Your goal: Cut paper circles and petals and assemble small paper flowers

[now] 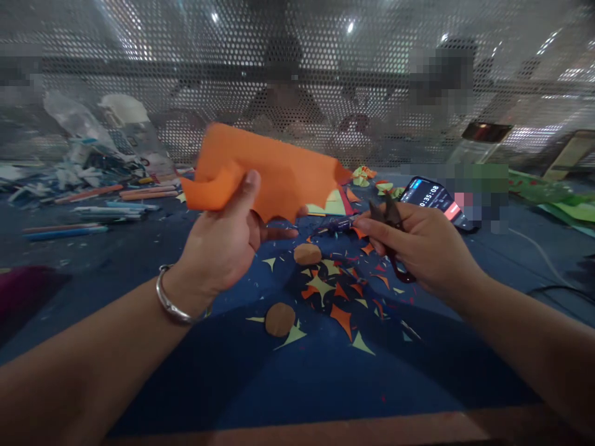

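Note:
My left hand [223, 241] grips a sheet of orange paper [274, 167] between thumb and fingers, holding it raised above the table. Scalloped cut-outs run along the paper's lower edge, and its left corner curls. In my right hand [413, 238] is a pair of scissors [390, 217], blades pointing up and a dark handle loop hanging below the palm. A dark pen-like object [341, 224] shows by the right fingertips; whether they touch it I cannot tell. Below lie two brown cardboard discs [279, 319] among orange scraps [342, 320] and pale yellow scraps [320, 287].
A phone [439, 201] with a running timer lies beyond my right hand. Coloured paper sheets [334, 203] sit behind the orange one. Rolled paper sticks [111, 212], a white-topped bottle [134, 130] and a scrap pile are at left. A perforated metal screen [223, 80] stands behind.

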Demonstrator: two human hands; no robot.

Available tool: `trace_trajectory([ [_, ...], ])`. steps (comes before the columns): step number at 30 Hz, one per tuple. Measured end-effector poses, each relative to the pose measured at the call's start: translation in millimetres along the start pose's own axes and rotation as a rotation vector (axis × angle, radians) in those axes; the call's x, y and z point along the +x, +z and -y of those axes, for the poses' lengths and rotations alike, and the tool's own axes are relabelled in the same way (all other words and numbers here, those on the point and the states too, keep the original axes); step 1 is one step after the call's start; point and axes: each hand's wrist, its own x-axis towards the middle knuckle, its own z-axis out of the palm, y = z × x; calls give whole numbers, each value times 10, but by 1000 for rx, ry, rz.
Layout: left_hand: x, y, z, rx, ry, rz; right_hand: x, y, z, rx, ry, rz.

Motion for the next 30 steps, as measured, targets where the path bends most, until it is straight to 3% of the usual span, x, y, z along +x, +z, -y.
trace_trajectory([
  [3,59,-34,-53,86,201,-84,10,69,-21,-194,-142,99],
  [7,68,-66,-44,93,177,-76,9,239,48,-700,-227,340],
  [9,59,-68,-22,100,174,-39,18,319,94,-797,-223,374],
  [15,37,-52,11,61,177,-7,125,459,77,-956,-287,431],
  [22,69,-99,81,-13,39,86,132,465,6,-1100,-482,459],
  [30,105,-115,148,-16,-44,23,119,437,12,-1159,-531,385],
])
